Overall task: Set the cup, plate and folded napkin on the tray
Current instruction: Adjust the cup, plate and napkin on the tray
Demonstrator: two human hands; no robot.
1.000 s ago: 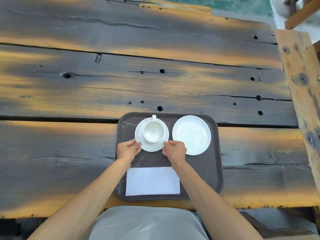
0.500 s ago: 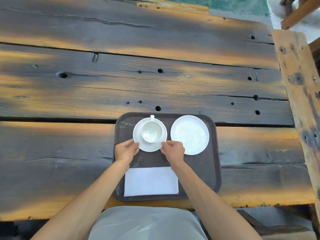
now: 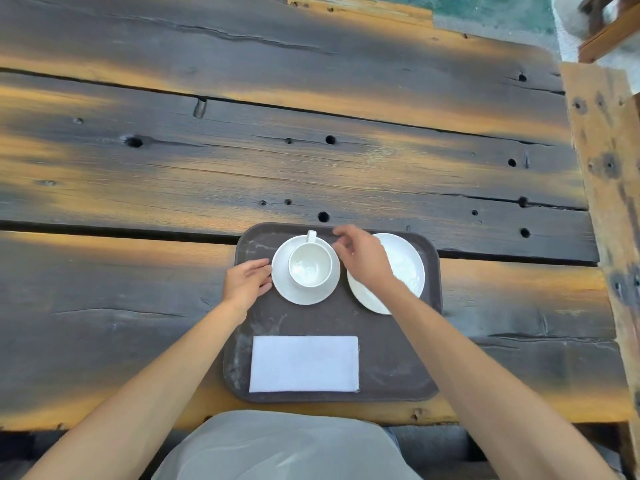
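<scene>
Three white things sit on the dark brown tray (image 3: 398,358), which lies in the lower middle of the frame on a weathered plank table (image 3: 311,161). My cup (image 3: 310,268) stands upright on its saucer (image 3: 304,294) in the upper left part of the tray, empty, with its handle pointing toward the top of the frame. My plate (image 3: 407,271) lies just right of the saucer in the tray's upper right part, the two rims close but whether they touch I cannot tell. My folded napkin (image 3: 304,363) lies flat in the lower part of the tray, a plain rectangle with its long sides running left to right, well apart from the crockery above it.

My left hand (image 3: 246,282) rests on the tray at the saucer's left rim, fingers fairly straight and fingertips touching that rim; it grips nothing. My right hand (image 3: 362,256) hangs above the gap between saucer and plate, covering the plate's left part, fingers loosely curled toward the cup's handle and slightly blurred. It holds nothing that I can see, and it does not appear to touch the cup.

At the bottom of the frame is my lap in pale grey cloth (image 3: 284,448).
</scene>
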